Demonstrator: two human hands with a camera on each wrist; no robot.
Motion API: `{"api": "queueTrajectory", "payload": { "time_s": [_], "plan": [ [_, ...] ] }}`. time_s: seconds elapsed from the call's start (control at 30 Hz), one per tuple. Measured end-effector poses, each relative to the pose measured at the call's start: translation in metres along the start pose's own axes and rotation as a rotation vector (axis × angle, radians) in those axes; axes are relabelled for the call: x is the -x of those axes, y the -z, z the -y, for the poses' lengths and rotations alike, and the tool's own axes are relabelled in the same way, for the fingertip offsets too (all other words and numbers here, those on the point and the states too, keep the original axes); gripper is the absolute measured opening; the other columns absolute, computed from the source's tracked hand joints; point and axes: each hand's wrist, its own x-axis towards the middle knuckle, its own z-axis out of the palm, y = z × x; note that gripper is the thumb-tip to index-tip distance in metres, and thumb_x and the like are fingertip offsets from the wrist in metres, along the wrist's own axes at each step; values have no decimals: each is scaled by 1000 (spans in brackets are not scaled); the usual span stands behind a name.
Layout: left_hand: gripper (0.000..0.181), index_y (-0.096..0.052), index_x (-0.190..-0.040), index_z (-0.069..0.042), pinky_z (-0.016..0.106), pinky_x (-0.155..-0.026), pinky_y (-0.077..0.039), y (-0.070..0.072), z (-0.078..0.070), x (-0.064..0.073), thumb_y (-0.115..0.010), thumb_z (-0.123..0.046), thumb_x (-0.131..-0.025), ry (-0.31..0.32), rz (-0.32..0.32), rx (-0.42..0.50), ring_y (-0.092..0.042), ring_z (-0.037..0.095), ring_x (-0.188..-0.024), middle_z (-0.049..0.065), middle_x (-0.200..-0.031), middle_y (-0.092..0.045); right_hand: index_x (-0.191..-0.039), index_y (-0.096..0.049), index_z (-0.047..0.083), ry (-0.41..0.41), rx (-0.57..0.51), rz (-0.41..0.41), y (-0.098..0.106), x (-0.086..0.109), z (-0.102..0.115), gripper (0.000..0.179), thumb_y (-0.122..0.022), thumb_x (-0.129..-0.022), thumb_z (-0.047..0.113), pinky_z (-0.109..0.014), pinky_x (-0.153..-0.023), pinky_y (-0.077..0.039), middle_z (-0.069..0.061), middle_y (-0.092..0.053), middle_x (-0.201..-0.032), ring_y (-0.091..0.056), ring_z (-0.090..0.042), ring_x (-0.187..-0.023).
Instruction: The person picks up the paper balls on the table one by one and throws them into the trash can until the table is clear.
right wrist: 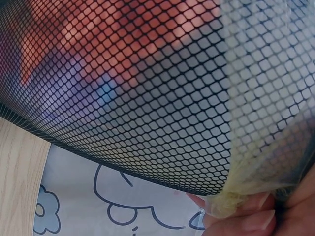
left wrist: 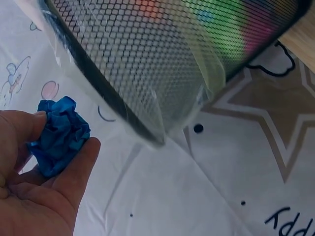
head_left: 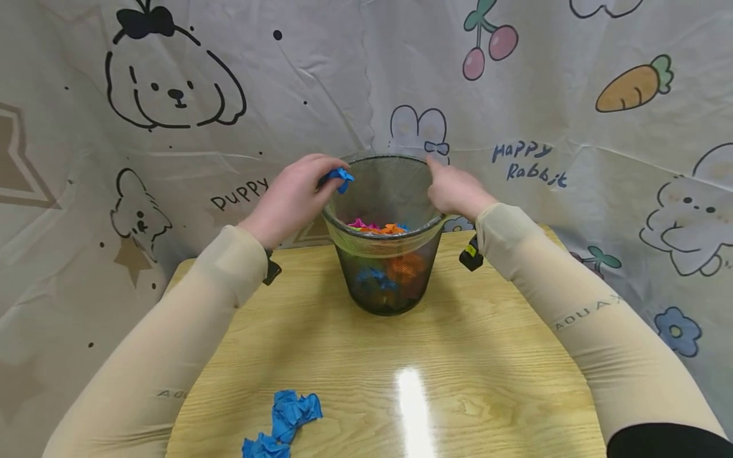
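A black mesh wastebasket stands on the table, its rim covered by a thin yellowish plastic bin liner. My left hand is at the basket's left rim, pinching a crumpled ball of blue paper between thumb and fingers. In the left wrist view the ball is apart from the rim. Over on the right side, my right hand holds the bin liner at the rim; in the right wrist view its fingers are against a bunched bit of plastic. Orange paper and pink paper lie inside the basket.
Two crumpled blue paper pieces lie near the front left of the wooden table. Right behind the basket hangs a pale cloth printed with cartoon animals, and it runs along both sides.
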Motion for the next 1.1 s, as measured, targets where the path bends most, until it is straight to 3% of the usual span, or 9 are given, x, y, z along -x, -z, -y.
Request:
{"api": "queueTrajectory", "payload": {
  "time_s": [0.17, 0.47, 0.67, 0.93, 1.1],
  "plan": [
    [29, -67, -132, -10, 37, -103, -47, -9, -10, -8, -58, -21, -106, -2, 28, 2, -58, 19, -119, 5, -134, -60, -166, 3, 14, 9, -2, 1, 1, 2, -2, 75, -32, -101, 5, -33, -53, -43, -21, -45, -155, -35, -14, -52],
    [33, -65, -136, -10, 37, -103, -46, -22, -20, -16, -58, -21, -106, 3, 122, -1, -59, 19, -116, 5, -135, -61, -166, 2, 11, 28, 8, -5, 1, 6, -5, 72, -31, -102, 6, -39, -62, -46, -22, -38, -160, -42, -20, -60],
    [33, -65, -136, -11, 36, -105, -44, -26, -22, -17, -59, -22, -106, -10, 140, -33, -58, 18, -116, 4, -137, -60, -166, 2, 11, 30, 2, 0, 2, 7, -5, 72, -31, -102, 6, -40, -64, -47, -21, -32, -163, -46, -23, -65],
    [35, -64, -138, -12, 36, -101, -45, -29, -23, -19, -59, -25, -105, -6, 181, -50, -57, 16, -108, 3, -137, -59, -166, 1, 11, 30, 6, -5, 2, 6, -5, 72, -31, -102, 6, -39, -61, -47, -21, -33, -162, -42, -20, -60],
    [42, -59, -145, -14, 40, -108, -43, -30, -24, -18, -58, -29, -106, 10, 200, -51, -54, 21, -127, 6, -150, -50, -166, 1, 11, 33, 5, -3, 2, 7, -5, 72, -31, -102, 6, -39, -61, -46, -21, -33, -162, -42, -21, -60]
  ]
}}
